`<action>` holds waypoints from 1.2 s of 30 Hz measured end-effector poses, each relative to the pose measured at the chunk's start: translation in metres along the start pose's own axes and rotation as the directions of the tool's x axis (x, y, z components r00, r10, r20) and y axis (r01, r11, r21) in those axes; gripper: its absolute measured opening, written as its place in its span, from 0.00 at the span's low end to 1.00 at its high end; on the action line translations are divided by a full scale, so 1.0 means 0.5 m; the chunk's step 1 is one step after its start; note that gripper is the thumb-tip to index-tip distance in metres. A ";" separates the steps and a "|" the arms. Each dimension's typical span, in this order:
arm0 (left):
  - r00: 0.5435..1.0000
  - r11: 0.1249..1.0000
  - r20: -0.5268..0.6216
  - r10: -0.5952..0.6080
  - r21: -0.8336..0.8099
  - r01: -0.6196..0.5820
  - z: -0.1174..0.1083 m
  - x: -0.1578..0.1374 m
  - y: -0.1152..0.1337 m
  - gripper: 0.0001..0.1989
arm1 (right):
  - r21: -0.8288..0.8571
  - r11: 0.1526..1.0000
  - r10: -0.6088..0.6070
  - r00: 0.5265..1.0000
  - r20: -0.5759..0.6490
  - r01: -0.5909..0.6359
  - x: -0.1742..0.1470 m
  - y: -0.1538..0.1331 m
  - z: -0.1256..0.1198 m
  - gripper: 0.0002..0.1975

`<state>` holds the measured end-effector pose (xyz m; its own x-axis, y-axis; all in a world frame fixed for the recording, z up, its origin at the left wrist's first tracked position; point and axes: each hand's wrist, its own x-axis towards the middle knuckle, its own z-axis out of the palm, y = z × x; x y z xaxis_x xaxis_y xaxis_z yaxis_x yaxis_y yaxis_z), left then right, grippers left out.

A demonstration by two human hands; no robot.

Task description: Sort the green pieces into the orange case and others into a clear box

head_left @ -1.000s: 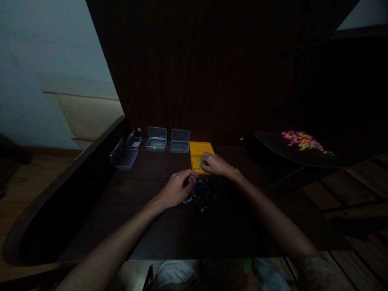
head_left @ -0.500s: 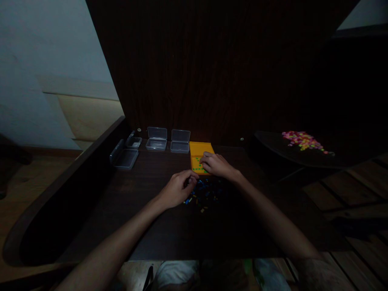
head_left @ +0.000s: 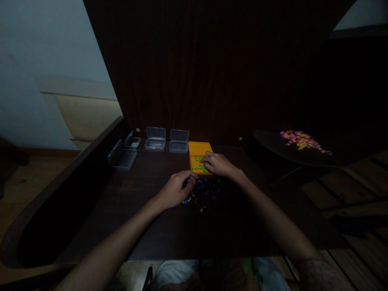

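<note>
A yellow box (head_left: 200, 148) stands with its lid raised, and several small green pieces (head_left: 198, 168) lie inside it. My right hand (head_left: 218, 163) reaches over the box's right side, its fingers bent and closed down towards the green pieces. Whatever its fingertips pinch is too small to make out. At the front left corner of the box is my left hand (head_left: 178, 187), fingers curled towards the thumb. I cannot make out what is between them. Just in front of the box, beside my left hand, small blue and yellow pieces (head_left: 201, 196) are scattered on the dark table (head_left: 145, 234).
Clear plastic boxes with raised lids (head_left: 155, 144) (head_left: 178, 146) line the back, and another clear box (head_left: 125, 159) sits further left with a smaller one (head_left: 132, 142) behind it. A pile of pink and yellow pieces (head_left: 303, 140) lies on a dark surface at right. A panel (head_left: 188, 72) rises behind.
My right hand has shifted slightly to the right inside the box, showing more of the green pieces. My left hand stays by the corner. The whole view has moved a little.
</note>
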<state>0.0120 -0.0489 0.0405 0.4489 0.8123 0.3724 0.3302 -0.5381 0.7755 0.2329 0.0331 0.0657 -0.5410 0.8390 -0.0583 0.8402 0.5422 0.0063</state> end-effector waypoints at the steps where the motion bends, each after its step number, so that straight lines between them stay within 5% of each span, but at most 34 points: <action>1: 1.000 1.000 0.000 0.003 0.005 -0.003 0.000 0.000 0.000 0.08 | -0.004 1.000 0.004 1.000 0.010 -0.004 0.000 -0.001 0.000 0.16; 17: 0.999 0.998 0.028 0.039 0.048 -0.040 0.001 0.001 -0.003 0.08 | 0.082 0.997 -0.003 0.997 -0.079 0.010 -0.019 0.028 0.007 0.17; 36: 0.994 0.992 0.094 0.064 0.107 -0.074 0.000 -0.001 -0.005 0.08 | 0.074 0.997 -0.020 1.000 -0.005 0.021 -0.002 -0.003 0.015 0.18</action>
<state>0.0111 -0.0479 0.0384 0.5449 0.7515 0.3720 0.3828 -0.6176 0.6870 0.2322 0.0311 0.0581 -0.5582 0.8280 -0.0534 0.8292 0.5547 -0.0689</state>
